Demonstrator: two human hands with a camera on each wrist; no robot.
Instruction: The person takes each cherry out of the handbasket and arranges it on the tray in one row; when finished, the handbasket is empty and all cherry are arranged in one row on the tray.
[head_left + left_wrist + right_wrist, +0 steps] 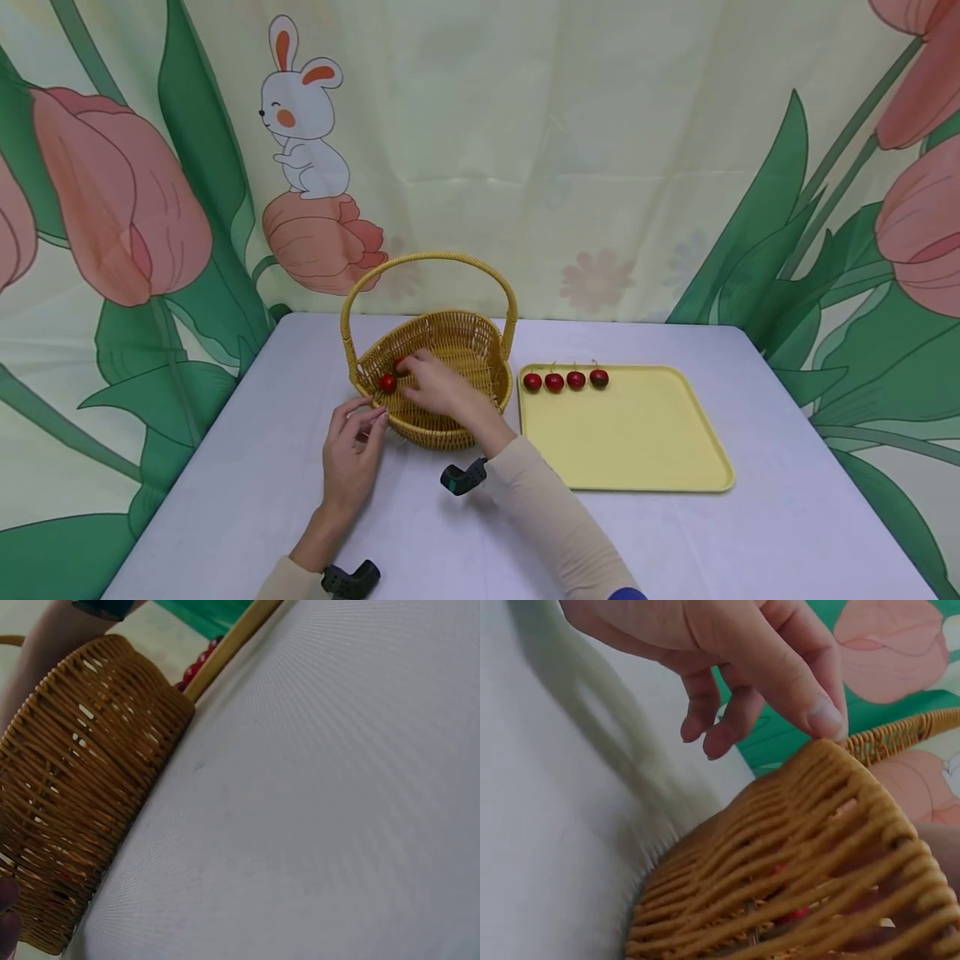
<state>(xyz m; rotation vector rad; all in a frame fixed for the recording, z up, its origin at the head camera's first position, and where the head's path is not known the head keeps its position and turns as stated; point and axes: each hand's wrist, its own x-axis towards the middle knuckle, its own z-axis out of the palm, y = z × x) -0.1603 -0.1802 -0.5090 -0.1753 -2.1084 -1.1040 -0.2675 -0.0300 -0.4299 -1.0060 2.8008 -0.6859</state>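
A wicker basket stands at the table's centre left, holding a red cherry and a darker one at its left side. The left hand is at the near left rim; in the right wrist view this hand pinches the rim of the basket between thumb and forefinger. Inside the basket is the right hand, fingertips at the darker cherry, thumb apart from them. Fingertips of the left hand show beside the basket in the left wrist view.
To the right of the basket lies a yellow tray, with several stemmed cherries in a row at its back left. The arched handle rises over the basket. Behind the table hangs a printed curtain.
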